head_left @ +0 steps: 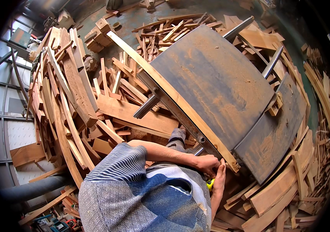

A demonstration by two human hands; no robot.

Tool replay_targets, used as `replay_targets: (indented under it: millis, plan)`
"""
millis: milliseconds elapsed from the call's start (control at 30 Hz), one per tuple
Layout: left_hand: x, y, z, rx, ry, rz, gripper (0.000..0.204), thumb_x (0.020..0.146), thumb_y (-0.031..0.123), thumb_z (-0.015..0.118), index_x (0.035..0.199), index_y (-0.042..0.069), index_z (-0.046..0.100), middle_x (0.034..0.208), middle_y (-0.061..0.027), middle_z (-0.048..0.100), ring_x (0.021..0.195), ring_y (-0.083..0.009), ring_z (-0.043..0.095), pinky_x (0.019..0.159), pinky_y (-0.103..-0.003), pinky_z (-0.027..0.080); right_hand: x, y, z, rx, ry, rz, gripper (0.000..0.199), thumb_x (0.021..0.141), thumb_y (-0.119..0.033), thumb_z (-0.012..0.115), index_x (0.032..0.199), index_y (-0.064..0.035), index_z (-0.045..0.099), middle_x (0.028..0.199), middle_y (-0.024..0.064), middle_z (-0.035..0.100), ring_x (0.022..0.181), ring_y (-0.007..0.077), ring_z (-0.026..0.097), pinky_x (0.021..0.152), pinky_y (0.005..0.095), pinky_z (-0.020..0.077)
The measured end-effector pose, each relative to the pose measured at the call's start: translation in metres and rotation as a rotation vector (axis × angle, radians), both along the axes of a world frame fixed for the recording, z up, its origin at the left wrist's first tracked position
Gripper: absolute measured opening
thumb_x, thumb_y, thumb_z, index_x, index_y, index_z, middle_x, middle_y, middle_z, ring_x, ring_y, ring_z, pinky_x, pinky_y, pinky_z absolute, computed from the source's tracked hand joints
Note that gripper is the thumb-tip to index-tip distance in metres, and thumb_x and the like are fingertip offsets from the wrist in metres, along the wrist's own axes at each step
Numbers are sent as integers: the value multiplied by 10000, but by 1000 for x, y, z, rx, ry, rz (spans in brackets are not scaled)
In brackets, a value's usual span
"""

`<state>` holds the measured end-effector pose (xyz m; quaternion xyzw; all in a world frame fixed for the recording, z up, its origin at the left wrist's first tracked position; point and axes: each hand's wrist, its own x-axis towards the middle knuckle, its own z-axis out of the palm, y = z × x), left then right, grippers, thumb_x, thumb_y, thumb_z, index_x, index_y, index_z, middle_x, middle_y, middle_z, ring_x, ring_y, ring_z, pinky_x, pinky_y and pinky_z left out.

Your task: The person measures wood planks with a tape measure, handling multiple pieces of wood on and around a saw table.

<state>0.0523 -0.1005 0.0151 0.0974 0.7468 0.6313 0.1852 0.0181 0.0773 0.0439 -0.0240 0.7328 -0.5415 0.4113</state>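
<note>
My left hand [208, 164] is closed, its fingers curled near the lower end of a long, narrow wooden strip [172, 98]. Close against it is my right hand [219, 178], fingers pressed together and tips by the strip's end. What either hand pinches is too small to make out. A yellow-green tape measure [210, 183] shows between my right palm and my clothing; whether the hand grips it or it hangs there, I cannot tell. The strip lies along the near left edge of a dusty grey metal machine table [211, 73].
A lower metal side table [275, 129] adjoins on the right, with a small wood block [276, 104] at the joint. A metal bar [146, 107] sticks out left. Stacked boards [70, 69] and heaped offcuts [165, 33] surround me; more planks [279, 189] lie lower right.
</note>
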Motion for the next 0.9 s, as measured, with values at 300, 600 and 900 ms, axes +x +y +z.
replay_targets:
  millis: [300,600,900]
  plan:
    - [-16,-5,-9,299,-217,-215,249,872,148,780,1047,-19,718,874,-59,722,803,-140,640,727,-317,550,8,24,-23,-389,-155,6,798,1038,-601,431,1561,-6,340,1579,160,377,1451,274,364,1209,394,256]
    - [-26,-12,1,289,-507,-338,267,908,207,790,1007,-27,707,843,-13,682,823,-98,591,751,-289,522,4,14,5,-57,73,143,782,1043,-582,437,1574,-25,298,1580,211,399,1477,310,369,1191,381,305]
    - [-32,7,31,354,-437,-485,327,862,164,829,1112,-13,717,983,-50,743,921,-124,642,846,-304,536,18,26,1,-140,184,-38,834,1017,-644,419,1557,-14,337,1560,230,422,1460,343,395,1172,396,340]
